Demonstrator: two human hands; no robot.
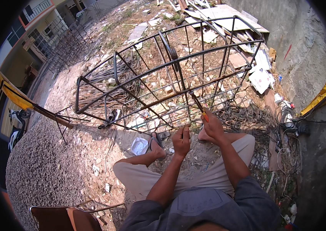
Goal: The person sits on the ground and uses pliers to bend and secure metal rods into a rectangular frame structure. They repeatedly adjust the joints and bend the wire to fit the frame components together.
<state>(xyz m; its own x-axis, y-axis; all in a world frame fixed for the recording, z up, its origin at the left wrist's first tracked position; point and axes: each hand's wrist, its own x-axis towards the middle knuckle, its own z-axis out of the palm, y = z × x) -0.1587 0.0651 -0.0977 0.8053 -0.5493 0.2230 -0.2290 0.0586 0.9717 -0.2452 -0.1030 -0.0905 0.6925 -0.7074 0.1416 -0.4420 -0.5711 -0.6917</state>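
At the six o'clock edge, light-coloured trousers [143, 181] cover the person's spread, bent knees, a low posture that probably suits working at the height of the frame in front. The left hand [181, 142], just below the dial's centre toward five o'clock, has its fingers curled in with the thumb up; whether they pinch anything thin is too small to tell. It stands near the frame's lower bars, likely to be ready beside the other hand.

At about three o'clock from centre, the right hand [214, 126] has its fingers wrapped closed around the orange handle of a slim, dark metal hand tool [199, 105]. The handle sits low in the fist, presumably so that the shaft can reach up toward eleven o'clock, where its tip meets or nearly meets a bar.

That bar belongs to a long cage of dark, rusty steel rods [175, 61], stretching from ten to one o'clock. It lies on its side, perhaps so that its joints come within arm's reach.

Beyond its bars, at ten to eleven o'clock, rusty loose rods [122, 73] lie bundled on the ground. Farther off, at one o'clock, pale flat boards [228, 15] lean in a heap near a rough grey concrete wall [305, 46].
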